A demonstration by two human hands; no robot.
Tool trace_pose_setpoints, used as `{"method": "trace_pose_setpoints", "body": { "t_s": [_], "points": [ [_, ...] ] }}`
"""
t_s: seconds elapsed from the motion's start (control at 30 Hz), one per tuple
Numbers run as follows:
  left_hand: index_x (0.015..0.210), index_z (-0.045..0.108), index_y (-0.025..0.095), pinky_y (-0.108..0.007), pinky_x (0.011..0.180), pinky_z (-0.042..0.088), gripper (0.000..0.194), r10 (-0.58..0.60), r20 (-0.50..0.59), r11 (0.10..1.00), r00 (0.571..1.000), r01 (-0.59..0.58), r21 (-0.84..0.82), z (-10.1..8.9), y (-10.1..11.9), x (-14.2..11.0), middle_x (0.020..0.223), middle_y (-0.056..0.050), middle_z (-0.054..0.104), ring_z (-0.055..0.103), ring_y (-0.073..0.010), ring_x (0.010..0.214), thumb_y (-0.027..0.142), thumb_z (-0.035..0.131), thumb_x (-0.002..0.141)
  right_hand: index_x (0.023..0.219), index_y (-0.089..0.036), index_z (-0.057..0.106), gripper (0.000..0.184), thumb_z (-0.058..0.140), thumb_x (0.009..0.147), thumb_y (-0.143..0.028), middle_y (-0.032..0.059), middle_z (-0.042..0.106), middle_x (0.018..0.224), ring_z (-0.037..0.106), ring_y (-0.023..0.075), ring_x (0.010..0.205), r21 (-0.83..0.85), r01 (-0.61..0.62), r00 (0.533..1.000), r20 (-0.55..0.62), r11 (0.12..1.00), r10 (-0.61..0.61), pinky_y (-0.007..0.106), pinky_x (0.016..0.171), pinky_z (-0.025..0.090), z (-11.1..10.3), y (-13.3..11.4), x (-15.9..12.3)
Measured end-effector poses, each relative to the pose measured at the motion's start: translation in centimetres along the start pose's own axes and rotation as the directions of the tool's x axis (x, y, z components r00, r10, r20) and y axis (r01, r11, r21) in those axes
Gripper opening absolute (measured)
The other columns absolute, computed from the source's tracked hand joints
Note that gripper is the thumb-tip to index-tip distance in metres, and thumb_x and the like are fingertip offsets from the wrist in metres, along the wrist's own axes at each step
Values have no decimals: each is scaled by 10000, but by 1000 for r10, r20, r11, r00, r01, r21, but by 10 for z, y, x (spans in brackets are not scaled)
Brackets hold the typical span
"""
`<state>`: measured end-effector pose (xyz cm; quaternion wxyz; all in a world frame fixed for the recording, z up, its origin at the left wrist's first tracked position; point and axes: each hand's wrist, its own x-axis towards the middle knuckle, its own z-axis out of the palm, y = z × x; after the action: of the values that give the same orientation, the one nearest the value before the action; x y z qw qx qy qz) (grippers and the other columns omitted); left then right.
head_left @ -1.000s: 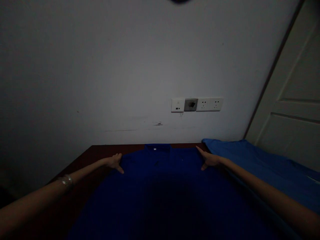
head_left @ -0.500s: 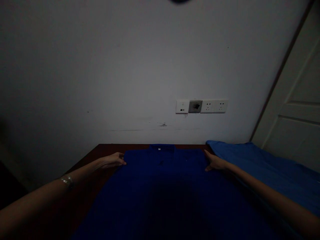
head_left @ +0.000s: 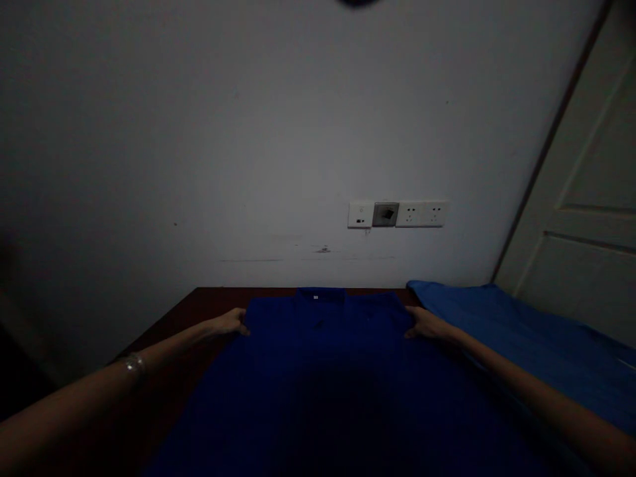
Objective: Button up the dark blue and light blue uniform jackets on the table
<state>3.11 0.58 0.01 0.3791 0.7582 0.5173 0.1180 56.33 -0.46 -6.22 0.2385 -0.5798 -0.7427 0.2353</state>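
Observation:
A dark blue collared shirt [head_left: 322,344] lies spread over the table, its collar at the far edge near the wall and a small white label inside the neck. My left hand [head_left: 231,322] pinches the shirt's left shoulder edge between thumb and fingers. At the opposite shoulder, my right hand [head_left: 422,323] grips the cloth in the same way. A bracelet [head_left: 133,364] circles my left wrist. The lower part of the shirt sinks into deep shadow, so its hem cannot be made out.
The dark reddish table [head_left: 199,305] meets a pale wall [head_left: 273,146] with a row of sockets and switches [head_left: 397,214]. To the right lies a lighter blue cloth [head_left: 517,324]. A white panelled door [head_left: 586,245] stands beyond it.
Both hands keep their hold on the shirt's shoulders. My right hand has shifted very slightly, and the cloth at that shoulder now rises in a small peak. The view has turned a little.

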Motion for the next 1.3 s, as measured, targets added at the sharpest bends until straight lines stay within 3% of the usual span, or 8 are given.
{"method": "trace_pose_setpoints", "body": {
  "t_s": [0.23, 0.53, 0.77, 0.97, 1.13, 1.3],
  "points": [
    [1166, 481, 172, -325, 822, 438, 622, -40, -29, 986, 999, 35, -163, 7, 13, -13, 1031, -73, 630, 563, -253, 987, 241, 545, 551, 1168, -161, 487, 678, 650, 510, -197, 60, 632, 1045, 592, 237, 930, 309, 47, 993, 86, 950, -77, 348, 836, 465, -6, -6, -6],
    [1170, 472, 171, -332, 801, 448, 656, -32, -49, 993, 998, 26, -113, 8, 13, -6, 999, -66, 638, 576, -258, 951, 223, 509, 517, 1177, -169, 484, 680, 624, 512, -140, 44, 625, 1064, 587, 216, 933, 330, 93, 987, 97, 939, -132, 340, 881, 436, -9, -17, -9],
    [1183, 463, 156, -314, 793, 458, 684, -24, -83, 987, 996, 11, -162, 5, 10, -4, 1010, -67, 636, 577, -259, 954, 209, 516, 503, 1205, -175, 458, 685, 617, 539, -176, 46, 625, 1066, 601, 215, 891, 382, 42, 990, 111, 923, -90, 351, 822, 469, -12, -18, -12],
    [1162, 467, 156, -313, 796, 469, 654, -30, -171, 985, 985, 0, -174, 6, 31, -16, 1043, -69, 626, 570, -261, 978, 225, 543, 516, 1185, -173, 483, 678, 641, 526, -171, 41, 652, 982, 608, 224, 865, 477, 27, 995, 68, 878, -68, 343, 760, 491, -20, -33, -19],
    [1135, 471, 165, -329, 813, 478, 646, 17, -159, 970, 987, -55, -236, -14, 47, -13, 1018, -47, 640, 586, -257, 955, 233, 606, 507, 1161, -212, 498, 658, 658, 527, -138, 12, 659, 958, 623, 200, 799, 609, 18, 998, 37, 793, -51, 340, 724, 505, -33, -60, -37],
    [1180, 428, 183, -335, 816, 478, 690, 48, -152, 951, 987, -92, -294, -27, 78, -20, 997, -35, 652, 597, -243, 929, 253, 642, 528, 1116, -216, 532, 606, 676, 534, -129, 1, 660, 959, 623, 170, 779, 662, 97, 995, -47, 743, -88, 324, 726, 507, -56, -81, -72]
  ]
}}
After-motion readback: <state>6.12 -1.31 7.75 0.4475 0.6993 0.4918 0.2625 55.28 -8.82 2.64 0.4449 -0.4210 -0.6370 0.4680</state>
